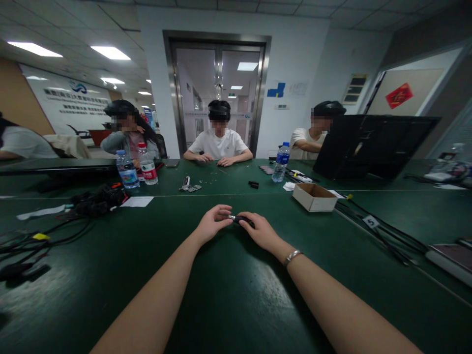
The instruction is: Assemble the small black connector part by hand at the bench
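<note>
My left hand (215, 223) and my right hand (259, 229) meet above the green table (236, 280), near the middle of the view. Between them lies a slim dark tool with a silver tip (236, 218). The fingers of my right hand are wrapped round its dark end. At the silver end, my left thumb and fingertips pinch it. A silver bracelet (293, 256) circles my right wrist. Beyond my hands, a small black object (253, 184) rests on the table. What the tool is exactly is too small to tell.
An open white box (315, 197) and a blue-labelled bottle (281, 162) stand at the right, beside cables (387, 236). Two bottles (128, 169), black gear (98, 201) and paper (137, 201) are at the left. Several people sit across the table; a black monitor (368, 147) stands back right.
</note>
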The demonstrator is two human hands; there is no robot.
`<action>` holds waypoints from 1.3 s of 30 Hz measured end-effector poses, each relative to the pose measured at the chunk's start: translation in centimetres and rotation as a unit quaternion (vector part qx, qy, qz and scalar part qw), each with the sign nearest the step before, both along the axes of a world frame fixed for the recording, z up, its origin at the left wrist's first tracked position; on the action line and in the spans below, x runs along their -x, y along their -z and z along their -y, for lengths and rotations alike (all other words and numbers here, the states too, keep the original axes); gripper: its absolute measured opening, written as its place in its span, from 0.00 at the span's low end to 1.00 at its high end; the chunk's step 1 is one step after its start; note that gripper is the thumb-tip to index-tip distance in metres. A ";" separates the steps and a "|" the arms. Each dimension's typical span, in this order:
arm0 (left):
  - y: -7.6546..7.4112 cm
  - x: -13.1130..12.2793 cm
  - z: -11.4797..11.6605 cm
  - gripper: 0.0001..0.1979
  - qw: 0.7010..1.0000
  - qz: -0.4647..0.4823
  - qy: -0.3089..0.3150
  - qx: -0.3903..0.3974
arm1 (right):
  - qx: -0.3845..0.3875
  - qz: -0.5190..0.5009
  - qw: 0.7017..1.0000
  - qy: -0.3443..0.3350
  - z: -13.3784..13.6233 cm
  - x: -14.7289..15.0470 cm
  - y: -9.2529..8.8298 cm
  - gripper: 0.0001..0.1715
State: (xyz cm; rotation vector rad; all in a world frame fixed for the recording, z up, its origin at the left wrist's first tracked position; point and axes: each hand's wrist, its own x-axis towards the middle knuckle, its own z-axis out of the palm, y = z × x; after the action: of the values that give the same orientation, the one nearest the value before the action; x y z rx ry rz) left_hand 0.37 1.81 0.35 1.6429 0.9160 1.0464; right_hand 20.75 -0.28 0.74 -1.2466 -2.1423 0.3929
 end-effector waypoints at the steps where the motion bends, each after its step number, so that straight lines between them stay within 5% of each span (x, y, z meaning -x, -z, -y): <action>1: 0.0 0.0 0.0 0.21 1.000 0.005 -0.008 0.008 | 0.000 0.000 1.000 0.000 0.0 0.0 0.0 0.15; 8: 0.2 -0.1 -0.2 0.16 0.997 -0.050 -0.028 0.051 | 0.005 -0.003 1.000 -0.003 0.1 -0.1 -0.1 0.15; 17: 0.2 -0.4 0.1 0.23 0.980 -0.164 -0.097 -0.054 | -0.021 -0.011 0.999 -0.043 0.6 0.3 -0.2 0.15; 26: -0.3 -0.7 0.7 0.27 0.975 -0.192 -0.102 -0.045 | -0.045 0.004 0.998 -0.051 1.2 0.8 -0.6 0.17; 31: 0.0 -0.8 0.7 0.28 0.979 -0.164 -0.108 -0.049 | -0.039 0.007 0.998 -0.057 1.4 1.2 -0.7 0.18; 39: -0.6 -1.4 1.2 0.17 0.997 -0.013 -0.074 -0.008 | 0.022 -0.102 0.995 0.006 0.5 1.2 0.3 0.17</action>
State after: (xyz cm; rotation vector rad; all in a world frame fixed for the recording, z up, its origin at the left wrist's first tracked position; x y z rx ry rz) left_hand 1.75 0.62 0.92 1.6241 1.0633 1.1370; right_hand 19.55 -0.78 0.43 -1.1890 -1.9628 0.5420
